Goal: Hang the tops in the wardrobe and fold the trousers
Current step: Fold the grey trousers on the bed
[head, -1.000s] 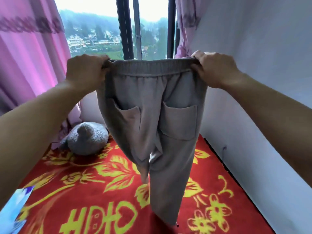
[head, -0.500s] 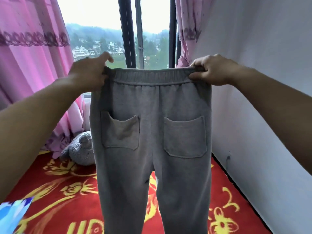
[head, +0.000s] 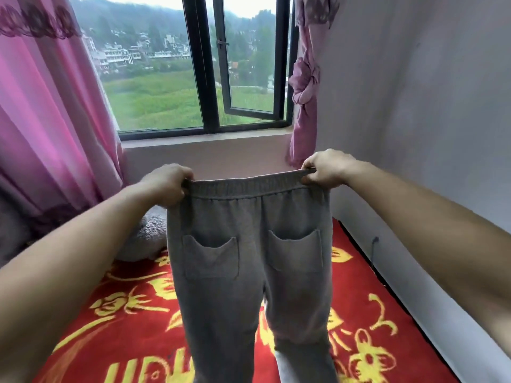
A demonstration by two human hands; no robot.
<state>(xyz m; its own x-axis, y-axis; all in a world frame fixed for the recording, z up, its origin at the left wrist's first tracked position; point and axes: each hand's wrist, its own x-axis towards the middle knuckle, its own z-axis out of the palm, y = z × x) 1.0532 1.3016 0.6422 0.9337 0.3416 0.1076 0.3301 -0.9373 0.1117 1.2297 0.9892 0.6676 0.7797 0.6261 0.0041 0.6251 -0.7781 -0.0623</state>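
We see trousers [head: 250, 261] of soft, matt grey knit cloth with a ribbed elastic waistband. Our red bedspread [head: 130, 322] looks plush and fuzzy. The pink curtain [head: 47, 128] is thin, faintly sheeny fabric; the window frame [head: 211, 78] looks like smooth dark metal.

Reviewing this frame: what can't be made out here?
Head view:
- Hems of the trousers: cut off by the bottom edge.
- Most of the grey plush toy: behind the left forearm and trousers.
- Yellow lettering on the red blanket: partly covered by the trousers, cut off below.
- No wardrobe or tops in frame.
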